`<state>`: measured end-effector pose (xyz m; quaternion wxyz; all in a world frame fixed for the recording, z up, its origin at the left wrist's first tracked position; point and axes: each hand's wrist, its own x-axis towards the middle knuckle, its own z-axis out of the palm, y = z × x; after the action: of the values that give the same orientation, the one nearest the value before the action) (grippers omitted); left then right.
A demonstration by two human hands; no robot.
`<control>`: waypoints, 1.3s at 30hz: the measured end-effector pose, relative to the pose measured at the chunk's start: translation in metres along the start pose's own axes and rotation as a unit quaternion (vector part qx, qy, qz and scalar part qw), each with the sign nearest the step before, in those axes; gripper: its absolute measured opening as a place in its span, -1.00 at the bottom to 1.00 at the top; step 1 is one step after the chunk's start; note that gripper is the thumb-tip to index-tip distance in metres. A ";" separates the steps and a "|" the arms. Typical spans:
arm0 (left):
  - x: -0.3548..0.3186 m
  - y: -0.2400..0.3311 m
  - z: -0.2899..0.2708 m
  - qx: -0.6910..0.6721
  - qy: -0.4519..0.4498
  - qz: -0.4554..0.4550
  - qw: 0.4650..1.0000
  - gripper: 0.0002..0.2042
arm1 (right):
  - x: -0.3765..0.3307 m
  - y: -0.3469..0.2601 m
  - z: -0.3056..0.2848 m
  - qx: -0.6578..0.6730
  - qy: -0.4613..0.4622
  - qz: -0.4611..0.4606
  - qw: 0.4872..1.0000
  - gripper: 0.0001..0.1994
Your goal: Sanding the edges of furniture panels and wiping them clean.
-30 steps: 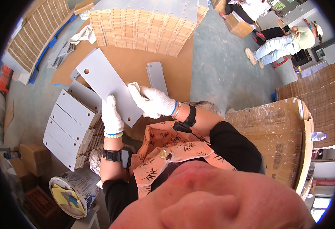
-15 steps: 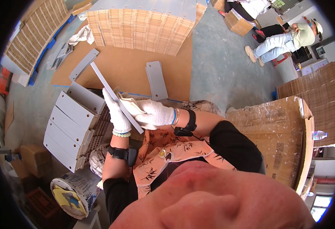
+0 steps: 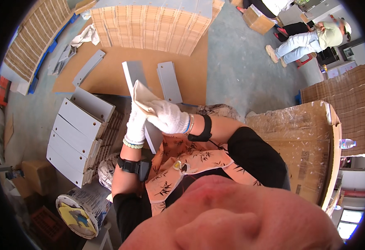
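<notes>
Grey panel extends lengthwise forward between left hand, gripping it, and right hand, clasping cloth.

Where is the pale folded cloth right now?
In the head view, the pale folded cloth is a little left of and above centre, in the gloved right hand, beside the grey board.
</notes>
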<state>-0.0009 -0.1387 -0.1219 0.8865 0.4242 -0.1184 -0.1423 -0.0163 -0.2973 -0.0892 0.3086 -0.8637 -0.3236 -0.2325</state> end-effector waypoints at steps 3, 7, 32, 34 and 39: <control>-0.010 0.009 0.013 0.083 -0.045 -0.047 0.994 -0.45 | 0.020 0.014 -0.021 0.002 0.037 0.005 0.999 -0.62; -0.012 -0.002 0.018 0.094 -0.128 -0.061 0.985 -0.18 | 0.034 0.045 -0.028 0.109 0.152 0.065 0.980 -0.80; -0.021 0.009 0.011 0.106 -0.118 -0.060 0.985 -0.20 | 0.022 0.032 -0.028 0.170 0.093 0.151 0.969 -0.56; -0.023 0.010 0.010 0.104 -0.115 -0.062 0.986 -0.20 | 0.021 0.031 -0.028 0.158 0.081 0.153 0.972 -0.56; -0.025 0.012 0.011 0.130 -0.112 -0.060 0.983 -0.20 | 0.019 0.026 -0.028 0.122 0.086 0.142 0.978 -0.55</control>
<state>-0.0263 -0.1302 -0.1082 0.7949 0.5234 -0.2085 -0.2250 0.0089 -0.3237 -0.0684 0.4686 -0.8334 -0.1956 -0.2181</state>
